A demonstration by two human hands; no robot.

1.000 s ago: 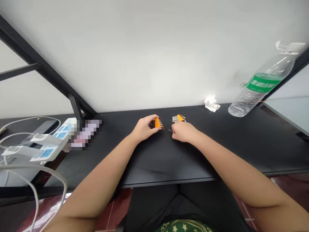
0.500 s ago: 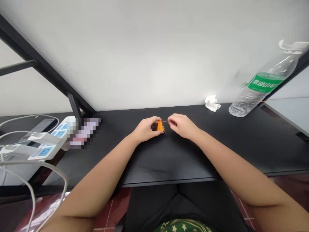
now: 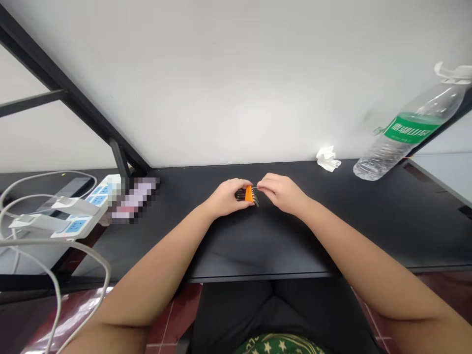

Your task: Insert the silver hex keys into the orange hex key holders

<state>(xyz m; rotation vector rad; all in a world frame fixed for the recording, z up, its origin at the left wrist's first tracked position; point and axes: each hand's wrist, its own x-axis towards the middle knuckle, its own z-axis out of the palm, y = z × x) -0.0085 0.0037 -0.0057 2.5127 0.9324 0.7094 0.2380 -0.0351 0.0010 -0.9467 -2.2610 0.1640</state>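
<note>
My left hand (image 3: 225, 199) rests on the black table (image 3: 258, 246), fingers closed around a small orange holder (image 3: 250, 193) with several dark metal keys sticking out of it. My right hand (image 3: 283, 192) is right beside it, thumb and fingers pinched together at the holder's far right end. A thin metal key (image 3: 255, 189) shows only as a sliver between the pinched fingertips and the holder. The two hands almost touch. A second orange holder seen earlier is hidden behind my right hand.
A crumpled white tissue (image 3: 327, 158) and a clear plastic bottle (image 3: 401, 137) with a green label sit at the back right. A white power strip (image 3: 84, 216) with cables (image 3: 55, 246) lies at the left, beside a blurred object (image 3: 132, 201) and a black frame post (image 3: 120, 157).
My right hand picked up a thin metal key from the table, carried it left and brought it to the orange holder. My left hand kept holding the holder in place.
</note>
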